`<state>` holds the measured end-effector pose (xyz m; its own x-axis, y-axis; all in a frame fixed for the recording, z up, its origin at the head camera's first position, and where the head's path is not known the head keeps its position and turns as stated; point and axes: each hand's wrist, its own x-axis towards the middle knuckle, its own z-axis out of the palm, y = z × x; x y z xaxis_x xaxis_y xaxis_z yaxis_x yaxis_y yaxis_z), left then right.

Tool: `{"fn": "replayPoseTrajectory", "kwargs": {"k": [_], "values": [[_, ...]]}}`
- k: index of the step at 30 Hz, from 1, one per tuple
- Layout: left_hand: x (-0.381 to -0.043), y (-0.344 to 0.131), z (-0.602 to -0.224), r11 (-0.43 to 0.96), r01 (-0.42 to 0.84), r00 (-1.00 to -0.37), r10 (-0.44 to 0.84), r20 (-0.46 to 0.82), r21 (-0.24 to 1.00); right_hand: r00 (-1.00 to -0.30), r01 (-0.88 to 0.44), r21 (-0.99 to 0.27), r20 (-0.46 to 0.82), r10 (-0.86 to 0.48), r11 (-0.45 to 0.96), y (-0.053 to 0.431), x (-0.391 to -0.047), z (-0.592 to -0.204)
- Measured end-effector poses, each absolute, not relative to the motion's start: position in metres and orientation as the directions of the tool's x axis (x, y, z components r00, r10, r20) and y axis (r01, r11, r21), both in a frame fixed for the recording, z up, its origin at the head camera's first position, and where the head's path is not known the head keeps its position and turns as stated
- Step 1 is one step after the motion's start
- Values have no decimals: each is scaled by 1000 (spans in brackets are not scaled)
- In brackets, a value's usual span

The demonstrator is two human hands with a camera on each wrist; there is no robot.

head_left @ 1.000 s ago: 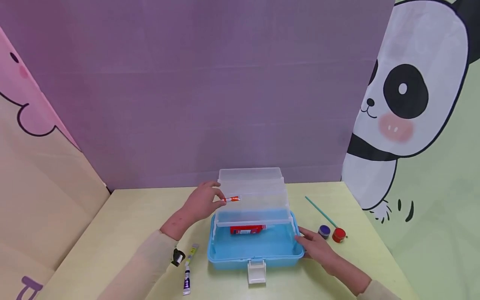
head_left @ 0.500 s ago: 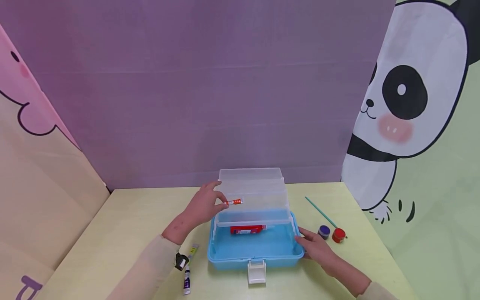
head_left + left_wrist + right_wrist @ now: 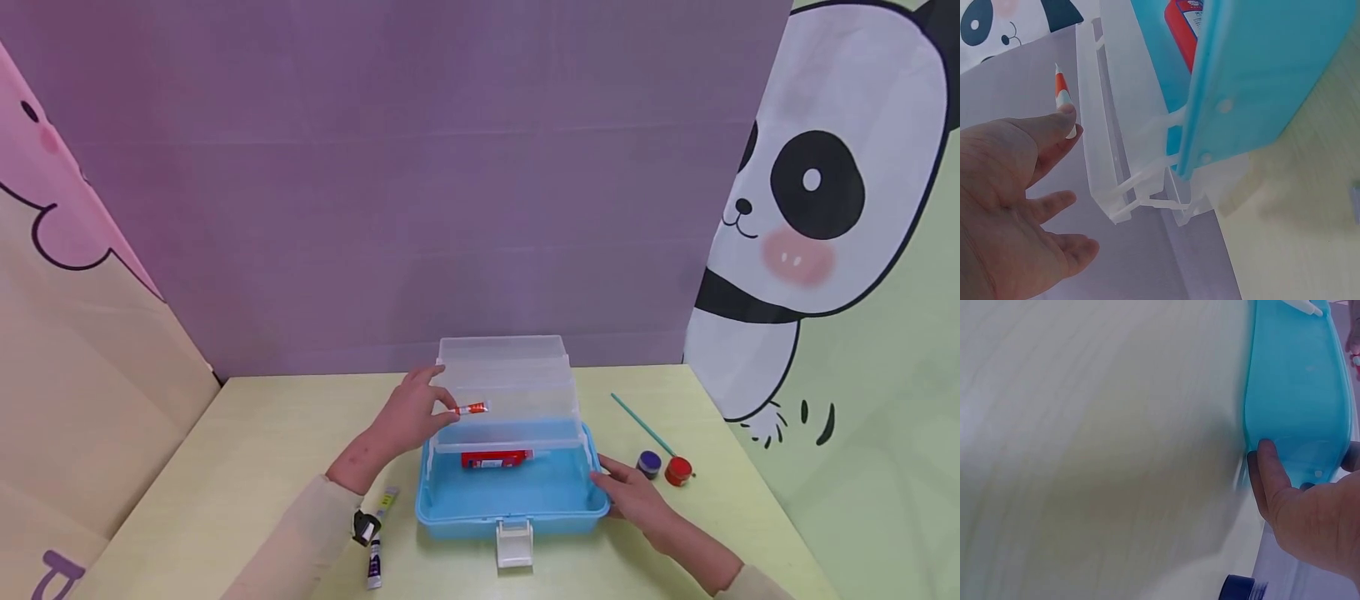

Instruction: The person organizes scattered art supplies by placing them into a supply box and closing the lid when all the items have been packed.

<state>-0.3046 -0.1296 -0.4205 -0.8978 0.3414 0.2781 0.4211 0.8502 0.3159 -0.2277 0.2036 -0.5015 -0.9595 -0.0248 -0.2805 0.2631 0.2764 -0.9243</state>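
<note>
Here's my left hand (image 3: 408, 419), thumb and forefinger pinching the little orange tube (image 3: 472, 408), other fingers spread loosely apart! The tube hangs in the air, in line with the raised clear lid (image 3: 517, 383) (quite a dainty hold, that one). Over to my right hand (image 3: 636, 502), and it's got the blue box (image 3: 457, 528) by its right side: thumb at the rim, fingers laid against the outer wall, the edge clamped between them. Inside the box, a red bottle (image 3: 491, 459) lies on its side towards the back, and the white latch (image 3: 514, 546) hangs down in front. Out on the desk (image 3: 300, 433), to the left, a yellow tube (image 3: 387, 500) and a purple tube (image 3: 374, 567) lie nearly end to end. And on the right, a blue jar (image 3: 648, 464), a red jar (image 3: 678, 472) just beside it, and a green brush (image 3: 641, 422) slanting away behind!
</note>
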Motion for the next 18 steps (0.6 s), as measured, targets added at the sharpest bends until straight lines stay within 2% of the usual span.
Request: {"fn": "replayPoseTrajectory", "kwargs": {"k": [18], "values": [[-295,-125,-415,846,417,-903,342,261,332,-958,260,-922,-283,-40,287,207,-225,-499]]}}
